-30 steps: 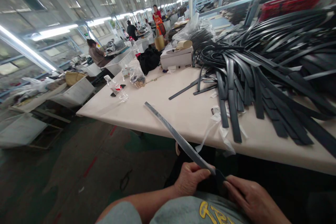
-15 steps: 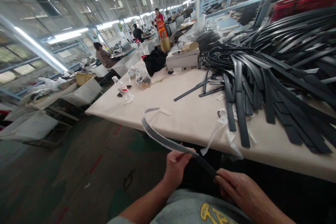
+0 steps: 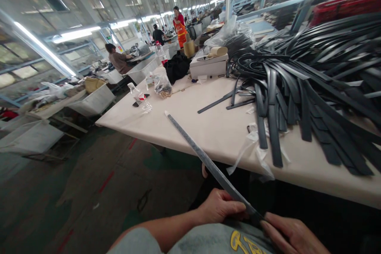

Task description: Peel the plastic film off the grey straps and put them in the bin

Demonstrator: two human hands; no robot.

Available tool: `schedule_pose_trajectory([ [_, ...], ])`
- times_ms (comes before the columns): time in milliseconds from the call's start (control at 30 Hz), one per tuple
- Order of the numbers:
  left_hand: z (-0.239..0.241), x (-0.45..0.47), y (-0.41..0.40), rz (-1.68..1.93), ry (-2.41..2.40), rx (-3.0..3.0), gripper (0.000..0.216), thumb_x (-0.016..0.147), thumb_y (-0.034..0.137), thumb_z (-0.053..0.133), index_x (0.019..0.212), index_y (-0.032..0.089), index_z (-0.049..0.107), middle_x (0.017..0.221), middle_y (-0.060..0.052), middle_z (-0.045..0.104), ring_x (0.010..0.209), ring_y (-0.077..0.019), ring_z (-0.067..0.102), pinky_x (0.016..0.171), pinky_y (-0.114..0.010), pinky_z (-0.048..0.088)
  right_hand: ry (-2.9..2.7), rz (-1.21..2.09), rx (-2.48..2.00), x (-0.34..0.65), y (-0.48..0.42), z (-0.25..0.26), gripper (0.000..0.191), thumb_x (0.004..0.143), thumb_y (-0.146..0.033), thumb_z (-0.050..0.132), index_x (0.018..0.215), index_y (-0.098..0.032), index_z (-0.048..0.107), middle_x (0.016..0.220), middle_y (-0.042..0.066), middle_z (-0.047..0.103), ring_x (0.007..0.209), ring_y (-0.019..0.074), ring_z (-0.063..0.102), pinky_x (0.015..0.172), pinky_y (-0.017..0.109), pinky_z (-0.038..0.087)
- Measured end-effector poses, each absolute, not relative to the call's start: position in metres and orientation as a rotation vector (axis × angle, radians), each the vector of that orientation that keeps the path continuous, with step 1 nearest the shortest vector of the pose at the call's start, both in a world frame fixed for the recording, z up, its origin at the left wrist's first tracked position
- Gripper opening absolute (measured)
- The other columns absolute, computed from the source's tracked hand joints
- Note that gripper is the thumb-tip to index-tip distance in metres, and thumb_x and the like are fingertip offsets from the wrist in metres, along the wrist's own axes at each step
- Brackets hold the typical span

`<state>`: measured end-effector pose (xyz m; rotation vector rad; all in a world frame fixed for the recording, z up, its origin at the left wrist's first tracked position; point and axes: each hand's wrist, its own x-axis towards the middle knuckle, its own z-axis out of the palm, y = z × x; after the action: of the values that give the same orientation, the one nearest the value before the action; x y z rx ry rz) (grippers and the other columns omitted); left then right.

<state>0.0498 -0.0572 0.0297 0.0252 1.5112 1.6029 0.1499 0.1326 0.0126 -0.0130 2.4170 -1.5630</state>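
A long dark strap (image 3: 199,152) runs from my lap up and to the left, straight, its far end over the table's front edge. My left hand (image 3: 219,207) is closed round the strap near its lower end. My right hand (image 3: 290,234) pinches the strap's near end at the bottom right. A large heap of black straps (image 3: 312,71) covers the right half of the white table (image 3: 190,123), with several strap ends fanned toward me.
On the table lie a clear plastic bottle (image 3: 139,97), a bag of small parts (image 3: 162,85), a black bag (image 3: 177,67), a white box (image 3: 208,65) and loose clear plastic (image 3: 253,149). Other people work at tables far back on the left. Bins stand at left.
The strap, bent over in a loop half a second ago, now stands straight. My left hand has slid back down the strap toward my right hand.
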Motion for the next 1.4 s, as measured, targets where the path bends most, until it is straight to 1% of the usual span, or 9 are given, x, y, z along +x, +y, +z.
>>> schedule_pose_trajectory([
  [100,0.032,0.047,-0.052,1.693,1.499,-0.033,0.038,0.061,0.040,0.087,0.082,0.010,0.077,0.079,-0.007,0.071,0.069,-0.0149,0.062,0.073,-0.028,0.047,2.504,-1.615,-0.014,0.131,0.120,0.023,0.050,0.093,-0.057,0.038,0.070,-0.019,0.060,0.064,0.003,0.062,0.059,0.0170,0.058,0.057,0.025,0.046],
  [200,0.045,0.040,-0.050,1.824,1.483,-0.125,0.035,0.064,0.038,0.086,0.082,0.011,0.075,0.078,-0.006,0.070,0.067,-0.0126,0.062,0.067,-0.024,0.048,2.577,-1.670,0.057,0.131,0.125,0.029,0.036,0.091,-0.050,0.049,0.104,-0.021,0.067,0.081,0.004,0.070,0.073,0.0195,0.067,0.067,0.027,0.053],
  [300,0.062,0.032,-0.050,1.868,1.446,-0.201,0.039,0.062,0.040,0.088,0.083,0.011,0.073,0.076,-0.005,0.070,0.062,-0.0111,0.062,0.061,-0.021,0.048,2.694,-1.701,-0.010,0.151,0.139,0.038,0.048,0.086,-0.038,0.062,0.132,-0.025,0.057,0.108,0.007,0.071,0.094,0.0220,0.069,0.082,0.030,0.056],
  [533,0.071,0.022,-0.048,1.937,1.310,-0.324,0.028,0.063,0.028,0.088,0.079,0.014,0.069,0.072,-0.001,0.069,0.062,-0.0099,0.063,0.060,-0.019,0.051,2.902,-1.692,-0.502,0.173,0.149,0.061,0.035,0.091,-0.022,0.060,0.126,-0.023,0.062,0.115,0.008,0.070,0.105,0.0187,0.066,0.091,0.028,0.054],
  [767,0.071,0.036,-0.045,1.832,1.292,-0.242,0.032,0.065,0.031,0.087,0.086,0.012,0.071,0.078,-0.004,0.071,0.066,-0.0110,0.064,0.064,-0.020,0.051,3.209,-1.684,-0.575,0.138,0.140,0.057,0.037,0.090,-0.008,0.043,0.110,-0.023,0.070,0.098,0.006,0.071,0.087,0.0142,0.068,0.075,0.024,0.056],
  [967,0.074,0.037,-0.046,1.842,1.155,-0.068,0.031,0.075,0.021,0.077,0.103,0.009,0.071,0.098,-0.011,0.072,0.086,-0.0170,0.067,0.082,-0.027,0.052,3.197,-1.832,-0.934,0.101,0.131,0.064,0.032,0.091,-0.009,0.048,0.111,-0.024,0.069,0.113,0.006,0.071,0.107,0.0188,0.066,0.091,0.030,0.055],
  [1067,0.091,0.006,-0.056,2.041,1.126,-0.176,0.031,0.085,0.024,0.065,0.112,0.009,0.066,0.111,-0.015,0.071,0.094,-0.0212,0.069,0.084,-0.031,0.054,2.889,-2.116,-0.835,0.116,0.145,0.071,0.026,0.092,-0.012,0.054,0.109,-0.026,0.068,0.097,0.002,0.074,0.092,0.0166,0.070,0.082,0.024,0.057],
  [1167,0.122,-0.049,-0.071,2.360,1.233,-0.370,0.027,0.097,0.027,0.049,0.107,0.006,0.063,0.098,-0.015,0.073,0.085,-0.0176,0.071,0.078,-0.027,0.056,2.560,-2.242,-0.651,0.144,0.165,0.072,0.021,0.095,-0.022,0.053,0.105,-0.029,0.071,0.095,0.004,0.074,0.086,0.0192,0.071,0.077,0.026,0.059],
  [1400,0.178,-0.125,-0.078,2.724,1.449,-0.222,0.029,0.102,0.026,0.037,0.116,0.013,0.059,0.086,-0.005,0.073,0.066,-0.0097,0.068,0.060,-0.018,0.052,2.249,-2.005,-0.218,0.181,0.167,0.049,0.030,0.095,-0.039,0.052,0.089,-0.024,0.077,0.080,0.005,0.073,0.074,0.0195,0.070,0.069,0.024,0.057],
])
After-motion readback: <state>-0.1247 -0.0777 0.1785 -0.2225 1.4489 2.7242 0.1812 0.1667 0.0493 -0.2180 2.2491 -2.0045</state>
